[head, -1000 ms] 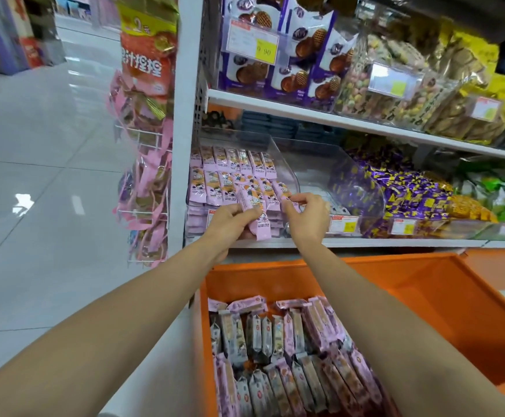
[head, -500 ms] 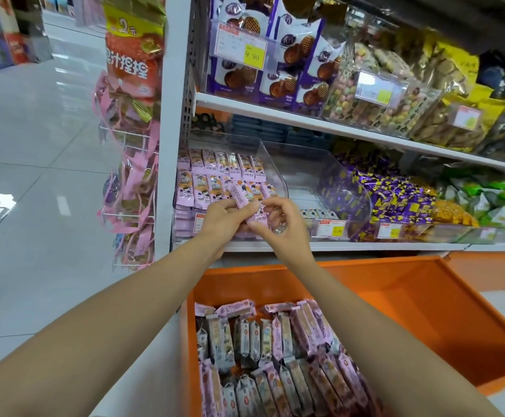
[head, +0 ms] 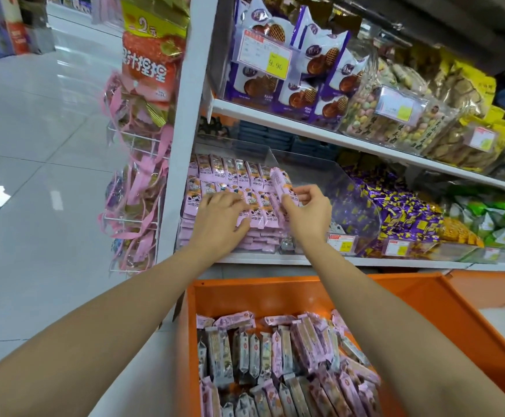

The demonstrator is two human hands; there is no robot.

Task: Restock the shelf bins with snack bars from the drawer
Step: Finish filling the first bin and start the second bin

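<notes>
Rows of pink snack bars (head: 233,173) fill the clear shelf bin (head: 275,155) at the shelf's left end. My left hand (head: 219,219) lies flat on the front row of bars, fingers spread. My right hand (head: 310,210) pinches one pink snack bar (head: 281,182) that stands tilted over the right end of the rows. Below, the open orange drawer (head: 425,311) holds several more pink bars (head: 281,362) packed side by side.
An empty clear bin (head: 335,182) sits right of the pink bars, then bins of purple-yellow candies (head: 401,209) and green packs (head: 492,215). The upper shelf (head: 335,139) carries waffle packs and cookie bags. A wire rack of pink packets (head: 136,191) hangs left of the post.
Both hands rose from the bin's front edge onto the rows. My left hand let go of the bars and flattened on them; my right hand lifted one bar toward the right end.
</notes>
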